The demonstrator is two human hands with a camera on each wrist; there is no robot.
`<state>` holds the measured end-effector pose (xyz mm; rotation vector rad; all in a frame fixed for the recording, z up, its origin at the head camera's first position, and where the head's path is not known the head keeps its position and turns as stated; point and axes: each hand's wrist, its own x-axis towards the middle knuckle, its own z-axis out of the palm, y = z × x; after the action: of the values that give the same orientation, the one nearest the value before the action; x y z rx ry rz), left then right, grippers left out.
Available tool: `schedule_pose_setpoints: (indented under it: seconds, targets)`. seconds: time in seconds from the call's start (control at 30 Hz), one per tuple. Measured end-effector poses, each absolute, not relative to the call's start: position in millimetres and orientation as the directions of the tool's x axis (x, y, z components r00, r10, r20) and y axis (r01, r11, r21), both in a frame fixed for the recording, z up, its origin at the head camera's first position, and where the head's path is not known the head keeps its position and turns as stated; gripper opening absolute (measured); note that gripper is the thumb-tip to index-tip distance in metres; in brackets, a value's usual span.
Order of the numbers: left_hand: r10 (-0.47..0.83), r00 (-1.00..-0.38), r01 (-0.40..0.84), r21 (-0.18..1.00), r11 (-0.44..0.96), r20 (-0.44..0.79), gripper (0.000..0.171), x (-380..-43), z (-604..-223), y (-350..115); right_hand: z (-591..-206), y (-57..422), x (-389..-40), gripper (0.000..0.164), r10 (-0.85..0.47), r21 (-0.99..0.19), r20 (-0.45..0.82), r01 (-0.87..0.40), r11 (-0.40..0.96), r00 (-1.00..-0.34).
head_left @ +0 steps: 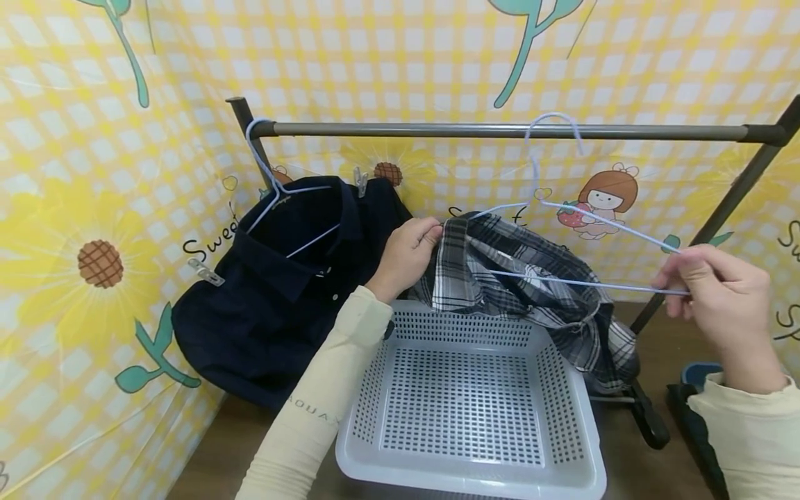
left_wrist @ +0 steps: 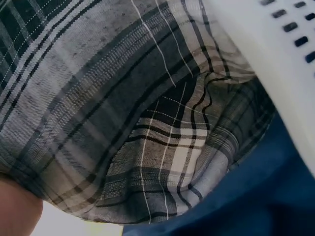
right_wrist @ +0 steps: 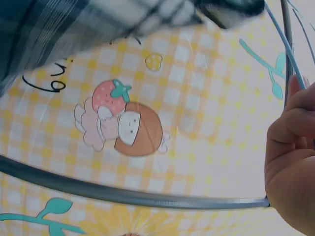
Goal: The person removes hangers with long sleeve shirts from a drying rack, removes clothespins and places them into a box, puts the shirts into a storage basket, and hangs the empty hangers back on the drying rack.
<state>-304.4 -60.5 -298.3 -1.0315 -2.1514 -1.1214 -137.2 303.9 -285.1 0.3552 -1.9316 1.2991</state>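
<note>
My left hand pinches the edge of a black, grey and white plaid shirt. The cloth fills most of the left wrist view, with part of that hand at the lower left corner. My right hand grips the right end of a pale blue wire hanger, fingers curled round the wire. The hanger's left end goes into the shirt, while its right half is bare. Its hook overlaps the rail in the head view; I cannot tell whether they touch. In the right wrist view, the shirt hangs apart from the right hand.
A navy shirt hangs at the rail's left end on another blue hanger, with clips at its shoulders. Below the hands is a light grey perforated basket. A yellow checked sheet lies behind the rack.
</note>
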Motion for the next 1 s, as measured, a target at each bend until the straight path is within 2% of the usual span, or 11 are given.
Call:
schedule_pose_setpoints:
  seconds: [0.07, 0.17, 0.3, 0.53, 0.63, 0.73, 0.87, 1.0]
  targets:
    - [0.378, -0.57, 0.817, 0.456, 0.353, 0.729, 0.026, -307, -300, -63, -285, 309, -133, 0.03, 0.255, -0.693, 0.707, -0.576, 0.433, -0.659]
    - [0.339, -0.551, 0.832, 0.468, 0.299, 0.763, 0.024, -309, -303, -66, -287, 318, -129, 0.032, 0.335, -0.74, 0.672, -0.608, 0.286, -0.661]
    - [0.284, -0.543, 0.838, 0.49, 0.239, 0.79, 0.021, -312, -306, -70, -294, 333, -127, 0.034, 0.328, -0.704, 0.668, -0.71, -0.013, -0.668]
    - [0.222, -0.558, 0.825, 0.508, 0.247, 0.799, 0.023, -313, -309, -79, -311, 362, -126, 0.031, 0.309, -0.658, 0.673, -0.734, -0.166, -0.672]
    - [0.204, -0.571, 0.814, 0.516, 0.267, 0.795, 0.025, -315, -311, -81, -318, 370, -129, 0.037, 0.254, -0.593, 0.686, -0.726, -0.347, -0.682]
    - [0.198, -0.579, 0.807, 0.521, 0.276, 0.791, 0.026, -316, -312, -82, -323, 368, -135, 0.043, 0.237, -0.465, 0.676, -0.654, -0.597, -0.698]
    - [0.203, -0.587, 0.803, 0.532, 0.268, 0.784, 0.026, -316, -312, -82, -321, 352, -143, 0.044, 0.284, -0.385, 0.61, -0.591, -0.709, -0.739]
    - [0.215, -0.594, 0.8, 0.541, 0.258, 0.775, 0.026, -316, -313, -82, -319, 336, -153, 0.044, 0.29, -0.417, 0.541, -0.551, -0.723, -0.79]
